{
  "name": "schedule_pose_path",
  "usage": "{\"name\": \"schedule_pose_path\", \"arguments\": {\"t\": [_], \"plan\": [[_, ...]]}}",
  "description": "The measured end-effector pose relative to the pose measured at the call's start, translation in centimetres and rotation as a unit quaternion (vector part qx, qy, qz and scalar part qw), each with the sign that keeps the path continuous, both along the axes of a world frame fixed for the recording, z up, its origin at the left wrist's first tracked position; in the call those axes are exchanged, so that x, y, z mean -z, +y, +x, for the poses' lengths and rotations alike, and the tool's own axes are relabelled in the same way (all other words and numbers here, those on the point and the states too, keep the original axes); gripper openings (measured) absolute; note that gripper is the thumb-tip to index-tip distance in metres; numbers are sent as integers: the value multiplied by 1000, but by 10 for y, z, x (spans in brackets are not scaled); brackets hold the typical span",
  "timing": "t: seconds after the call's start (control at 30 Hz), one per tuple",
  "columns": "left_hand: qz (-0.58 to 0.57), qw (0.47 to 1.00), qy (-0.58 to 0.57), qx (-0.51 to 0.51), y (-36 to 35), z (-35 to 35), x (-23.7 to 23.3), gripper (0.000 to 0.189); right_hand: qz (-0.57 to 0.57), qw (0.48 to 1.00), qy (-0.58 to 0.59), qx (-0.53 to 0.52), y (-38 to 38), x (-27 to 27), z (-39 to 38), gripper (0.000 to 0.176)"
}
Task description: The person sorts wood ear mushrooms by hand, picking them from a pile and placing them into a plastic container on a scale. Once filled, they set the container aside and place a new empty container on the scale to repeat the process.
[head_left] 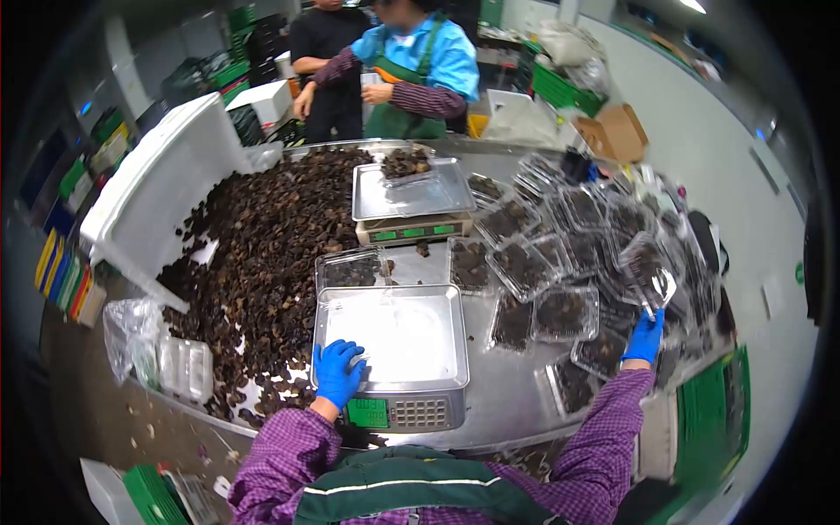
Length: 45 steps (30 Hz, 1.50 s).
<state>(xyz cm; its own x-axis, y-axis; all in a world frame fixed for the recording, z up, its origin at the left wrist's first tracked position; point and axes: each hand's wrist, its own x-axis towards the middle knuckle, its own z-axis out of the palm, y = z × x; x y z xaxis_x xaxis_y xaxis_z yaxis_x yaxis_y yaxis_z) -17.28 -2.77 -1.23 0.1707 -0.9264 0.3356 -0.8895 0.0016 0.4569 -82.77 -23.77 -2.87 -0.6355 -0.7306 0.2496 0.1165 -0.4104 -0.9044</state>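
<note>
Right grip (644, 338) holds a clamshell (646, 264) amid crowded filled packs (565, 313).

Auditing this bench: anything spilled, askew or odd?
White tub lies tipped on its side, mouth toward the dark heap, which spreads loose over the table. Clear packs at right overlap at odd angles.

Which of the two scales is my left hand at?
The near scale: your left hand is at the left side of its tray. No hand is at the far scale.
</note>
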Motion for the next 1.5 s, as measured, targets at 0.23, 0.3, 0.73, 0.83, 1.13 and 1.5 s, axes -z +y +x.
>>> {"name": "schedule_pose_path", "arguments": {"t": [0.23,0.3,0.73,0.83,1.13,1.5], "plan": [[-13,998,40,-36,-4,-19,3,22,78,973,-141,-167,-44,-83,118,29],[-30,996,82,-22,-3,-19,7,17,105,942,-152,-279,-35,-58,180,25],[-141,970,192,-36,21,62,10,14,251,867,252,-348,64,-19,443,46],[-155,962,215,-61,33,86,13,14,246,798,428,-345,74,-16,478,62],[-46,955,150,-252,26,286,47,66,372,800,342,-324,89,-24,465,40],[326,921,171,-125,-72,347,58,132,380,790,352,-329,95,-11,517,51]]}}
